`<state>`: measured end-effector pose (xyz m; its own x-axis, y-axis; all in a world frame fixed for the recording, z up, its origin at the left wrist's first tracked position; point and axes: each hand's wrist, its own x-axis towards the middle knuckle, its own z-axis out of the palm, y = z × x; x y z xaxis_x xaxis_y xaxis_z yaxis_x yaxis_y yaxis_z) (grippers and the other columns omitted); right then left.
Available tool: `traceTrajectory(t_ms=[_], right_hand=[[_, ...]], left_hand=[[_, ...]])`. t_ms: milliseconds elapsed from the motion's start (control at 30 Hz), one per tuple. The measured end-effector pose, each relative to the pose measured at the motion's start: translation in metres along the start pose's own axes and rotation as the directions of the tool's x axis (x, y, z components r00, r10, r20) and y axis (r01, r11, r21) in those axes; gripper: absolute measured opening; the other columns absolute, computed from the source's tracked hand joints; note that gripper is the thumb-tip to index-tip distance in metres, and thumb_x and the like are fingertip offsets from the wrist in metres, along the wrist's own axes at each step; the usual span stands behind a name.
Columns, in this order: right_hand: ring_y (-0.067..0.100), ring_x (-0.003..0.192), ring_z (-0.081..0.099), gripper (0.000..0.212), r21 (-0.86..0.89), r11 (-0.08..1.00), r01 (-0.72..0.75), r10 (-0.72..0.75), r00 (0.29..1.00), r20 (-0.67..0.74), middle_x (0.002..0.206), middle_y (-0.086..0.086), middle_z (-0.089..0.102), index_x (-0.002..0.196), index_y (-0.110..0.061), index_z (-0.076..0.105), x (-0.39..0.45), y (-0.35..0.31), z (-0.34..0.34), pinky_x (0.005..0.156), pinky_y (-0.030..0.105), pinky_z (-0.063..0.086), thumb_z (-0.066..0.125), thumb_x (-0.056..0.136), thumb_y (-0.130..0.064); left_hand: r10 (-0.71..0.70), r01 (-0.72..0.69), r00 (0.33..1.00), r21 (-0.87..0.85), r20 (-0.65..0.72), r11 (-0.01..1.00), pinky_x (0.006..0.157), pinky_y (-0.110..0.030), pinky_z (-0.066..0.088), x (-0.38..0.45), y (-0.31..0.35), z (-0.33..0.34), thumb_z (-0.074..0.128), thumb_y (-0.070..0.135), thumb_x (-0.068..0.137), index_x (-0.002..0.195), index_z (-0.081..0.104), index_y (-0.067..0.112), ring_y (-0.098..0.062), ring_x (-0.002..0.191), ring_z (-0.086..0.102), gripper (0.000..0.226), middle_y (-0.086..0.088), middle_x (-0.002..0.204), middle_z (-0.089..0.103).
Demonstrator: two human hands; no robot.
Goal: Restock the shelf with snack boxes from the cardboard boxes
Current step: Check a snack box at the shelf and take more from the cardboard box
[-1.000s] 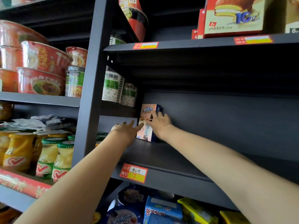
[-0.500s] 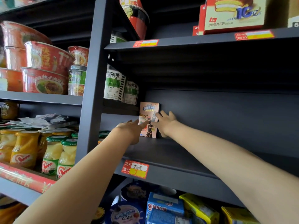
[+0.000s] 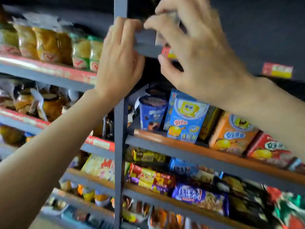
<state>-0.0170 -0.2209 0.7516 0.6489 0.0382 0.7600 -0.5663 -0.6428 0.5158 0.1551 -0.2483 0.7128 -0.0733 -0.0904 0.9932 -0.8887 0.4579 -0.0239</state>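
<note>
- Your left hand lies flat, fingers straight, against the shelf edge.
- Your right hand curls just right of it; blur hides any grip.
- No snack box in hand; the open shelf lies above and behind both hands, right hand nearer.

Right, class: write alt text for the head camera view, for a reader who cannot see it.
Two bare hands, the left hand and right hand, reach up at a grey shelf edge in a blurred shop aisle. Below sit a blue cartoon snack box, cups and wrapped snacks.
</note>
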Motion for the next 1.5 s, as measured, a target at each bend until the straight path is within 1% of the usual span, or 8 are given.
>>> traceTrajectory(t_ms=[200, 300, 400, 567, 767, 1167, 1333, 1500], right_hand=[[0.033, 0.101, 0.050, 0.037, 0.487, 0.846, -0.219, 0.005, 0.915, 0.402, 0.113, 0.019, 0.057, 0.112, -0.002, 0.061, -0.159, -0.199, 0.066, 0.080, 0.043, 0.043, 0.055, 0.076, -0.008], [0.034, 0.110, 0.043, 0.045, 0.491, 0.753, -0.437, -0.105, 0.658, 0.746, 0.122, 0.021, 0.053, 0.119, -0.004, 0.056, -0.274, -0.290, 0.112, 0.085, 0.049, 0.047, 0.061, 0.074, -0.008], [0.035, 0.134, 0.025, 0.053, 0.337, 0.765, -0.550, -0.292, 0.170, 0.941, 0.145, 0.016, 0.027, 0.143, -0.009, 0.029, -0.387, -0.357, 0.140, 0.106, 0.046, 0.027, 0.047, 0.093, -0.013], [0.033, 0.130, 0.033, 0.051, 0.163, 0.771, -0.616, -0.358, -0.208, 0.910, 0.137, 0.015, 0.035, 0.138, -0.007, 0.029, -0.565, -0.456, 0.191, 0.100, 0.041, 0.031, 0.047, 0.093, -0.023], [0.035, 0.128, 0.041, 0.070, -0.452, 0.449, -0.771, -0.077, -0.537, 0.840, 0.143, 0.019, 0.037, 0.139, -0.004, 0.030, -0.697, -0.532, 0.259, 0.098, 0.039, 0.038, 0.066, 0.085, -0.029], [0.038, 0.130, 0.037, 0.114, -0.589, 0.291, -0.754, -0.004, -0.616, 0.788, 0.150, 0.017, 0.019, 0.149, -0.025, 0.003, -0.746, -0.569, 0.278, 0.099, 0.049, 0.041, 0.083, 0.067, -0.027], [0.035, 0.132, 0.034, 0.118, -0.470, 0.247, -0.847, 0.084, -0.465, 0.882, 0.146, 0.020, 0.018, 0.149, -0.016, 0.005, -0.663, -0.523, 0.244, 0.099, 0.038, 0.037, 0.083, 0.063, -0.041], [0.024, 0.117, 0.046, 0.117, -0.293, 0.102, -0.951, 0.052, -0.289, 0.956, 0.127, 0.007, 0.042, 0.139, -0.027, 0.022, -0.520, -0.397, 0.208, 0.095, 0.039, 0.045, 0.080, 0.044, -0.061]], left_hand=[[-0.262, 0.247, 0.783, 0.103, 0.564, 0.963, 0.075, -0.041, 0.035, -0.269, 0.010, -0.068, 0.047, 0.009, 0.077, 0.107, 0.047, 0.005, -0.032, 0.092, 0.045, 0.030, -0.021, 0.102, 0.052], [-0.416, 0.338, 0.428, 0.285, 0.802, 0.897, 0.072, -0.045, 0.045, -0.408, 0.029, -0.102, 0.039, 0.016, 0.070, 0.112, 0.046, 0.007, -0.041, 0.089, 0.055, 0.044, -0.024, 0.100, 0.054], [-0.490, 0.318, 0.079, 0.444, 0.868, 0.838, 0.078, -0.049, 0.045, -0.526, 0.058, -0.128, 0.049, 0.007, 0.071, 0.116, 0.052, 0.000, -0.042, 0.096, 0.055, 0.046, -0.023, 0.108, 0.054], [-0.439, 0.250, -0.151, 0.464, 0.885, 0.850, 0.054, -0.041, 0.051, -0.697, 0.105, -0.128, 0.065, 0.007, 0.054, 0.097, 0.064, 0.001, -0.037, 0.066, 0.061, 0.043, -0.017, 0.083, 0.060], [-0.428, 0.284, -0.424, 0.566, 0.798, 0.774, 0.093, -0.043, 0.037, -0.816, 0.142, -0.097, 0.048, 0.014, 0.086, 0.139, 0.028, 0.013, -0.034, 0.118, 0.046, 0.056, -0.010, 0.129, 0.039], [-0.482, 0.565, -0.553, 0.732, 0.679, 0.382, 0.089, -0.039, 0.038, -0.868, 0.158, -0.088, 0.046, 0.011, 0.088, 0.133, 0.033, 0.011, -0.039, 0.112, 0.049, 0.047, -0.014, 0.127, 0.046], [-0.425, 0.690, -0.699, 0.698, 0.575, -0.190, 0.073, -0.022, 0.045, -0.814, 0.153, -0.064, 0.069, 0.023, 0.082, 0.128, 0.038, 0.013, -0.017, 0.098, 0.055, 0.056, -0.001, 0.111, 0.056], [-0.350, 0.794, -0.595, 0.461, 0.724, -0.397, 0.072, -0.028, 0.054, -0.663, 0.121, -0.034, 0.075, 0.011, 0.075, 0.103, 0.057, 0.010, -0.021, 0.080, 0.063, 0.033, -0.007, 0.089, 0.067]])
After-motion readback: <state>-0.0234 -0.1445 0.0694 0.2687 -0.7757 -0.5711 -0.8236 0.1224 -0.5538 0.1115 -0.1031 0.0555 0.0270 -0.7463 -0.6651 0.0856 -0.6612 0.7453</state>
